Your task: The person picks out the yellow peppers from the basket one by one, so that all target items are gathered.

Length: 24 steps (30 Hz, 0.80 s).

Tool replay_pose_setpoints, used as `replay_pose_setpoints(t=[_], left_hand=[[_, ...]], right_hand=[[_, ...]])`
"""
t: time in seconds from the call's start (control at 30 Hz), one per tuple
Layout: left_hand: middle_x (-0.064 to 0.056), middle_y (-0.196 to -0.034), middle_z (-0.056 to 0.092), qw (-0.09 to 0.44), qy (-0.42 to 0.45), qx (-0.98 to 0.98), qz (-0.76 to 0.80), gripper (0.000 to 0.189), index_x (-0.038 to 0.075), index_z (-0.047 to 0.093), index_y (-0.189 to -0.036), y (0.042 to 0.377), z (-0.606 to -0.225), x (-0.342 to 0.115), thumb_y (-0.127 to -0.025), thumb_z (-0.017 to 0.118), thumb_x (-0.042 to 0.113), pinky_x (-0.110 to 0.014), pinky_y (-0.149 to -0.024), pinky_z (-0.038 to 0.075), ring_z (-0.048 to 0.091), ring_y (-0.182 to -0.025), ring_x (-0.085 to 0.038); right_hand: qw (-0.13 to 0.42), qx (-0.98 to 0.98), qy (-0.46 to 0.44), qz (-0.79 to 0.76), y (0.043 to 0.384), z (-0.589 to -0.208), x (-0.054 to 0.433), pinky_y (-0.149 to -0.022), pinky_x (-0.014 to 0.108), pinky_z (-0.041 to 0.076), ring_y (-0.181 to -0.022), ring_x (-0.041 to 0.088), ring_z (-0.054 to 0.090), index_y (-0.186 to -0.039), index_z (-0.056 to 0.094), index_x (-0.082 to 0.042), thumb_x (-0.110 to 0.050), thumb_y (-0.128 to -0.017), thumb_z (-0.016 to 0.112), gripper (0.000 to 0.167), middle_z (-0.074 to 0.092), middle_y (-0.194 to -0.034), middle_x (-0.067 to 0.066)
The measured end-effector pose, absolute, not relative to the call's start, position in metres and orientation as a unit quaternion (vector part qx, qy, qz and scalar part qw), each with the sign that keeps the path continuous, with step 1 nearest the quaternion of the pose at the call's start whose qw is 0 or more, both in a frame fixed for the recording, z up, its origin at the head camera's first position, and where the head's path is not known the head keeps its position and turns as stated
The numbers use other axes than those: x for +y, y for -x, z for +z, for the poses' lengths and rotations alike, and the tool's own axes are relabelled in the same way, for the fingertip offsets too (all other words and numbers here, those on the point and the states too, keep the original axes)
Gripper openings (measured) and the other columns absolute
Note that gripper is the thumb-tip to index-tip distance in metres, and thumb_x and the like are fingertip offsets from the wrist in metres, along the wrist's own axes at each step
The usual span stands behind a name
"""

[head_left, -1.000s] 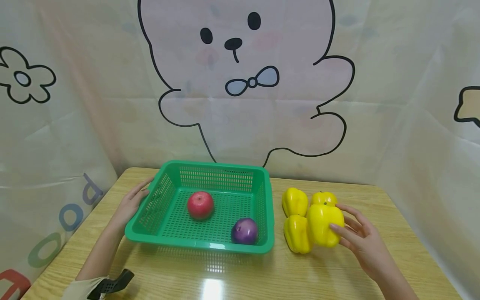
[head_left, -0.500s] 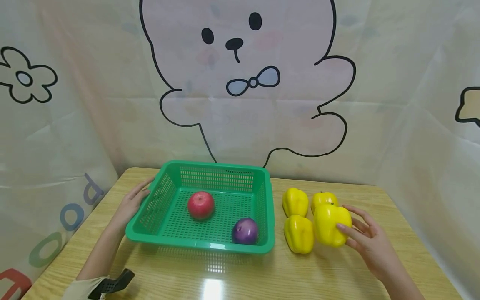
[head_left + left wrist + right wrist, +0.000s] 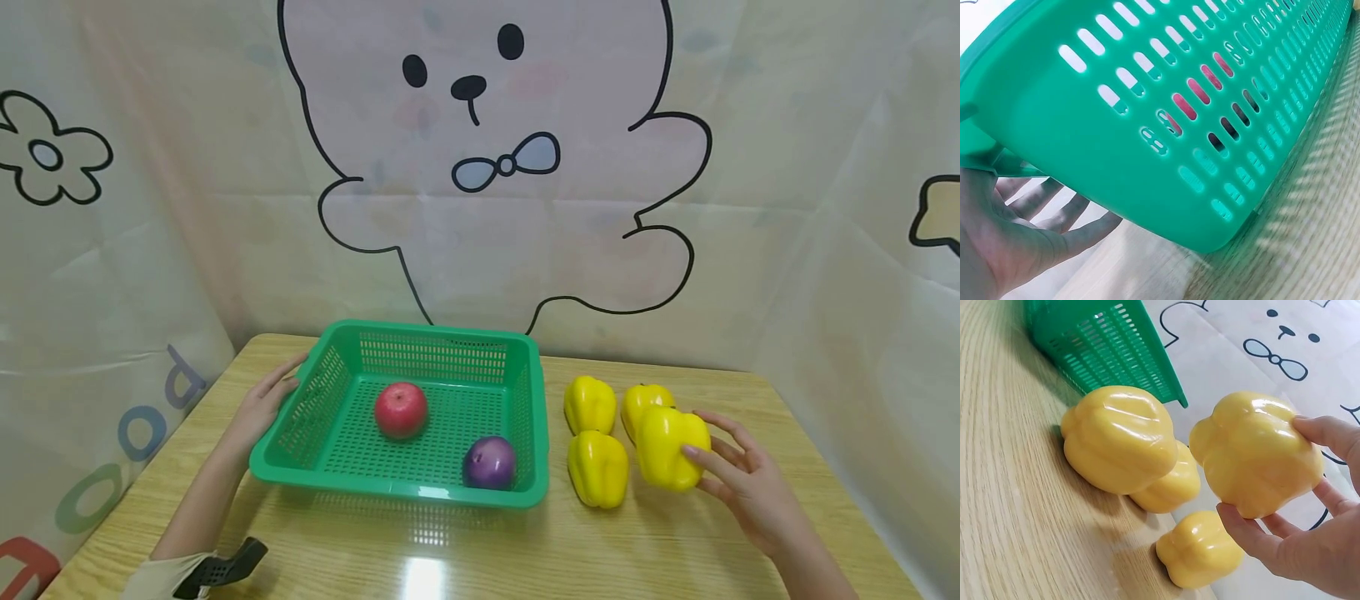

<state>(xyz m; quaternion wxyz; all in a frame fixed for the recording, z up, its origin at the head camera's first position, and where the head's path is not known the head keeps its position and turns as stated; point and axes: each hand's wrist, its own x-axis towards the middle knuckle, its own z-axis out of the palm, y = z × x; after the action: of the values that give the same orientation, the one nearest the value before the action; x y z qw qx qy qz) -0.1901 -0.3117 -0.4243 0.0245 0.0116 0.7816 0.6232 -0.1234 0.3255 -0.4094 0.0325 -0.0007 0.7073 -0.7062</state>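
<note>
My right hand [image 3: 750, 479] pinches a yellow bell pepper [image 3: 672, 448] between thumb and fingers. In the right wrist view this held pepper [image 3: 1260, 453] is lifted off the wooden table. Three more yellow bell peppers stand close by: a front-left one [image 3: 597, 468], a back-left one [image 3: 590, 405] and a back-right one [image 3: 643, 404] partly covered by the held pepper. My left hand [image 3: 262, 412] rests against the left side of a green plastic basket [image 3: 397, 485], its fingers [image 3: 1088, 234] extended along the outer wall below the rim.
Inside the basket lie a round red fruit [image 3: 401, 411] and a glossy purple ball-shaped vegetable [image 3: 490, 463]. The basket stands on a light wooden table [image 3: 345, 554]. A printed cloth [image 3: 585, 250] with a bear drawing hangs behind, and cloth sides flank the table.
My right hand has drawn its bell pepper rightward, away from the front-left pepper, so more of the back-right one shows. My left hand and the basket have stayed put.
</note>
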Motion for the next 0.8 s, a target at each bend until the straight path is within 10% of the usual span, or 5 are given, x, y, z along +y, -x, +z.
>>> replay_pose_setpoints(t=[0.8], left_hand=[[0.021, -0.118, 0.063, 0.022, -0.017, 0.791, 0.611, 0.064, 0.011, 0.022, -0.17, 0.191, -0.425, -0.312, -0.116, 0.039, 0.042, -0.029, -0.078, 0.06, 0.068, -0.095, -0.005]], right_hand=[[0.098, 0.744, 0.014, -0.66, 0.132, -0.42, 0.351, -0.084, 0.034, 0.063, -0.105, 0.01, 0.069, -0.132, 0.06, -0.038, -0.003, -0.108, 0.057, 0.043, 0.066, -0.12, -0.013]])
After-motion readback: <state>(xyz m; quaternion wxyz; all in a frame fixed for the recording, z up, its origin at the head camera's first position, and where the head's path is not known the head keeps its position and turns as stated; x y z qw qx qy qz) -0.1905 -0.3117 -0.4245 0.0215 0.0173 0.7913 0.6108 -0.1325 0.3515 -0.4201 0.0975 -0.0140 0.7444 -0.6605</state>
